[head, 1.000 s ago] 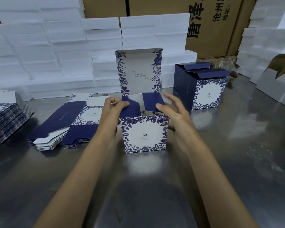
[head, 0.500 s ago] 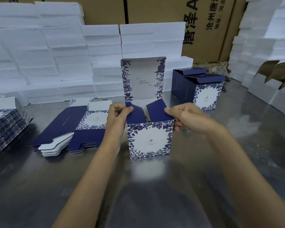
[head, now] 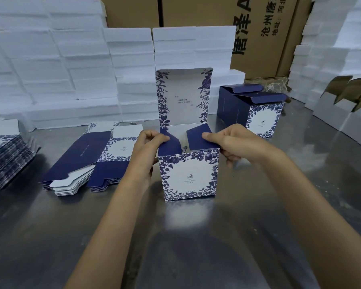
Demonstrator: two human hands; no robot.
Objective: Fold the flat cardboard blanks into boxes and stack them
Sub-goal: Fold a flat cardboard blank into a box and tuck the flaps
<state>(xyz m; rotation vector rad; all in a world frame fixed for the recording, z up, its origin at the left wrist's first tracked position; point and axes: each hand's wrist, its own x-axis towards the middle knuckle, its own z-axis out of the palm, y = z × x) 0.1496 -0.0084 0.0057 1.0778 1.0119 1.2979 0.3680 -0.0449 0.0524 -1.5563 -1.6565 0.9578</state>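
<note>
**One box near closure; many blanks left**

Head view: the box (head: 189, 176) stands upright at table centre, lid (head: 183, 97) raised. The left hand (head: 149, 147) pinches the left flap (head: 168, 141); the right hand (head: 231, 142) pinches the right flap (head: 199, 137). Both flaps are angled inward, not yet flat. A finished box (head: 256, 113) stands far right. Blanks (head: 88, 161) lie stacked to the left. Judged: lid closing and stacking remain.

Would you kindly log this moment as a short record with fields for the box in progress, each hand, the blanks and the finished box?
box in progress: upright blue floral box on the steel table, lid flap standing open
left hand: left hand pinches the left side flap
right hand: right hand pinches the right side flap
blanks: flat stack left of the box
finished box: second box behind right
</note>
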